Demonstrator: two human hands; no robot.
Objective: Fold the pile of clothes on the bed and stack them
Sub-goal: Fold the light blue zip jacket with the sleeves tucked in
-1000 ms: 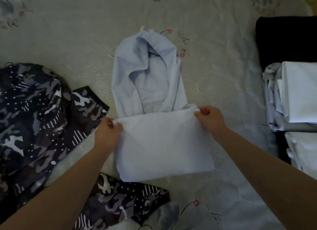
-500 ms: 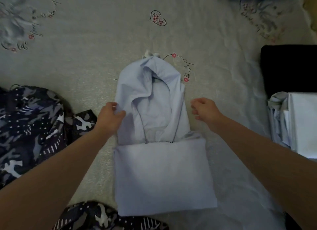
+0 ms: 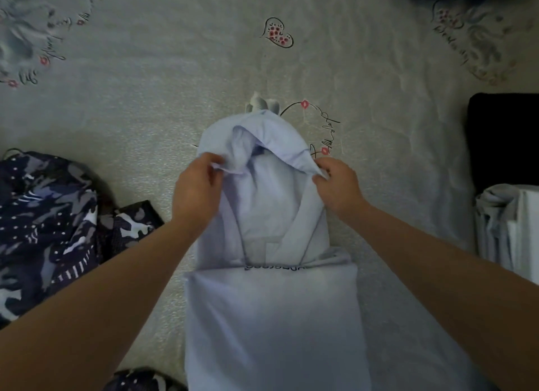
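You've got the pale blue hoodie laid out flat in the middle of the bed, bottom half already doubled up toward the chest so the near part is one neat rectangle, which leaves only the hood sticking out at the far end. That's why your hands are where they are: your left hand pinches the left edge of the hood opening between thumb and curled fingers, and your right hand does the same on the right edge, so you've got both sides of the floppy bit under control at once. My guess is you're about to flip the hood down onto the folded body, and holding it evenly on both sides should keep it from bunching. The camo clothes heaped on your left look like what's not yet folded, and the folded white stack on your right, with something black just beyond it, looks like where this one ends up. Watch the drawstrings, they're hard to make out here.
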